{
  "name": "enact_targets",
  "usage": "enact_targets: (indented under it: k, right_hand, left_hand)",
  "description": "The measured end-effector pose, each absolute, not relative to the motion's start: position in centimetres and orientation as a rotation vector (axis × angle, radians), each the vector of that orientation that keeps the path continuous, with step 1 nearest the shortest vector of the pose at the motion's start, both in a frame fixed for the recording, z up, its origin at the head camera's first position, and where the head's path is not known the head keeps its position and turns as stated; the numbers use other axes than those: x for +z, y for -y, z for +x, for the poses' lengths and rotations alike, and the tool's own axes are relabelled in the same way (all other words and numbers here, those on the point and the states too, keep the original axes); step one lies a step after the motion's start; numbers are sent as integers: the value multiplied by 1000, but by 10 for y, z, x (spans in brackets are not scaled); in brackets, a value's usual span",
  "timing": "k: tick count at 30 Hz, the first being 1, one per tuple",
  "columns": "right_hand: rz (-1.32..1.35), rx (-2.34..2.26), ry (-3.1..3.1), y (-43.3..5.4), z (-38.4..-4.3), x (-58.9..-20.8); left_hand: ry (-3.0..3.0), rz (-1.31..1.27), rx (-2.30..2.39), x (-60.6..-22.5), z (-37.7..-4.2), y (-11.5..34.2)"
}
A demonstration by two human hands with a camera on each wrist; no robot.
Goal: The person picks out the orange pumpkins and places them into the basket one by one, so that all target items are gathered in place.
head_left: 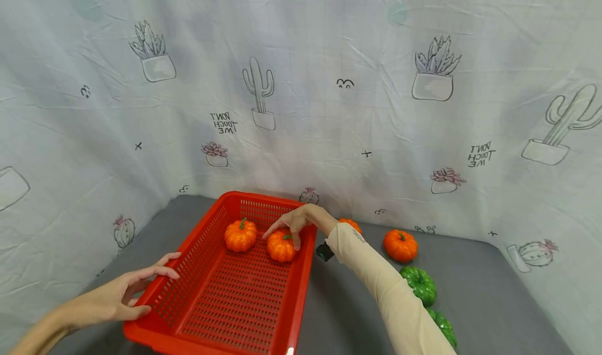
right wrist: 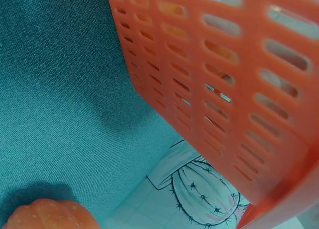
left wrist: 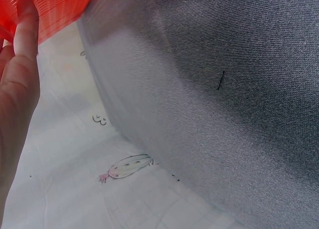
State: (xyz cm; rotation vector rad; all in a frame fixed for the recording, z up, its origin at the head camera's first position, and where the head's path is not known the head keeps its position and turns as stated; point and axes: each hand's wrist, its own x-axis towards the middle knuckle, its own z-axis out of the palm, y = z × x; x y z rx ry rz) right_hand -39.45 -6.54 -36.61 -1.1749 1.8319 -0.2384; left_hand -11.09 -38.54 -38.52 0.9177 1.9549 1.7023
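Note:
A red plastic basket [head_left: 244, 292] with slotted walls stands on the grey table, tilted across the head view. My left hand [head_left: 122, 295] holds its left rim, fingers over the edge and thumb lower on the rim; a finger against the red wall shows in the left wrist view. Inside the basket, my right hand [head_left: 296, 222] grips a small orange pumpkin [head_left: 280, 248] near the right wall, thumb on its right side. Another orange pumpkin [head_left: 240, 236] sits by the far left corner. The right wrist view shows the basket's outer wall [right wrist: 194, 79], with the hand itself out of sight.
Right of the basket lie an orange pumpkin [head_left: 400, 245], another orange pumpkin [head_left: 350, 224] partly behind the right forearm, and green pumpkins [head_left: 419, 285] beside the sleeve [head_left: 381, 282]. A white curtain [head_left: 310, 109] printed with cacti hangs behind the table [head_left: 475, 302].

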Motion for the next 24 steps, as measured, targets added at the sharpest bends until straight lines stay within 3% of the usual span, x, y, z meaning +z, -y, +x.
enact_targets:
  k: [24]
  right_hand:
    - [-1084,-407,-1821,55,-401,-345]
  left_hand:
    - [-1964,913,1693,-385,-113,387]
